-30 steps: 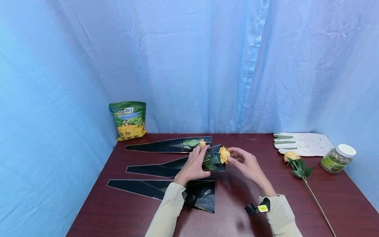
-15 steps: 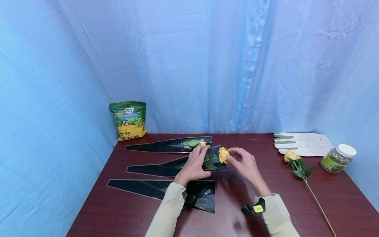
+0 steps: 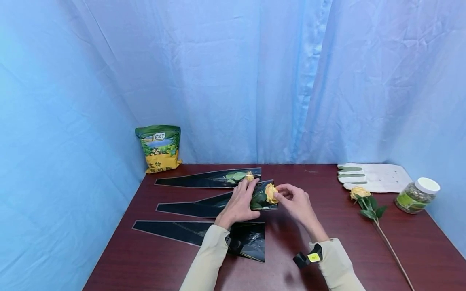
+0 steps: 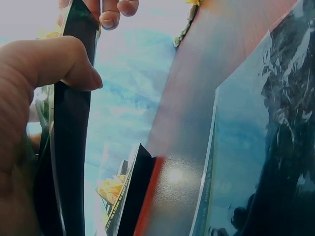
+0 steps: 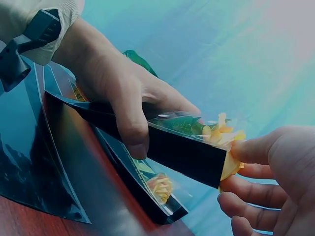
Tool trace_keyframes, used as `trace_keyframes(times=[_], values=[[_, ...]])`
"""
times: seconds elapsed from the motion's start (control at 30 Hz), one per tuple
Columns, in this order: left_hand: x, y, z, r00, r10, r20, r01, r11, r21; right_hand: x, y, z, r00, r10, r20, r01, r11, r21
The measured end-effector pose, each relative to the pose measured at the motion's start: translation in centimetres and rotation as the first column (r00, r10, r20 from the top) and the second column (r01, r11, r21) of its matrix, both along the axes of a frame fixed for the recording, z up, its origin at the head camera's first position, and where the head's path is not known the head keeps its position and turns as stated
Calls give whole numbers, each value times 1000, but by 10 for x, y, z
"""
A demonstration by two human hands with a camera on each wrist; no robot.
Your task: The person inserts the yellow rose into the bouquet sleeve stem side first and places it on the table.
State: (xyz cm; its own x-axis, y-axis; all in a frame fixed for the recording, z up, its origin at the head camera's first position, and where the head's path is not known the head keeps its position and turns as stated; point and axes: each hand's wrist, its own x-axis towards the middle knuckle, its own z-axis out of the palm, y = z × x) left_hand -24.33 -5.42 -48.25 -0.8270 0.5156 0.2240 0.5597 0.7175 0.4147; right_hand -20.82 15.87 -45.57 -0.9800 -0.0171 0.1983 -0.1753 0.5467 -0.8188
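Observation:
My left hand point(image 3: 238, 205) grips a black-and-clear flower sleeve point(image 3: 209, 207) near its wide mouth. In the left wrist view its thumb presses along the sleeve's edge. Inside the sleeve show green leaves point(image 5: 179, 124), and a yellow rose point(image 3: 271, 193) has its bloom at the mouth. My right hand point(image 3: 299, 205) pinches that bloom between thumb and fingers, as the right wrist view shows closely. The stem is hidden within the sleeve. Behind lies another sleeve point(image 3: 196, 180) with a yellow rose point(image 5: 160, 188) in it. A flat third sleeve point(image 3: 253, 241) lies nearer, partly under my left forearm.
At the right a loose yellow rose point(image 3: 360, 193) with a long stem lies on the dark red table point(image 3: 284, 270). Beyond it are a white work glove point(image 3: 386, 178) and a white-lidded jar point(image 3: 416, 197). A green and yellow pouch point(image 3: 160, 147) stands back left against the curtain.
My right hand has shifted left with the bloom, which now sits further into the sleeve's mouth. My left hand has kept its grip in nearly the same spot.

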Motion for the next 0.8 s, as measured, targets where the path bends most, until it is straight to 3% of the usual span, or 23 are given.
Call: trace_keyframes(times=[0.47, 0.8], values=[[-1, 2, 5, 999, 8, -38, -9, 1000, -25, 2, -6, -4, 999, -18, -28, 17, 999, -45], [-3, 2, 6, 999, 8, -33, -10, 999, -50, 3, -7, -12, 999, 0, 39, 2, 999, -42]])
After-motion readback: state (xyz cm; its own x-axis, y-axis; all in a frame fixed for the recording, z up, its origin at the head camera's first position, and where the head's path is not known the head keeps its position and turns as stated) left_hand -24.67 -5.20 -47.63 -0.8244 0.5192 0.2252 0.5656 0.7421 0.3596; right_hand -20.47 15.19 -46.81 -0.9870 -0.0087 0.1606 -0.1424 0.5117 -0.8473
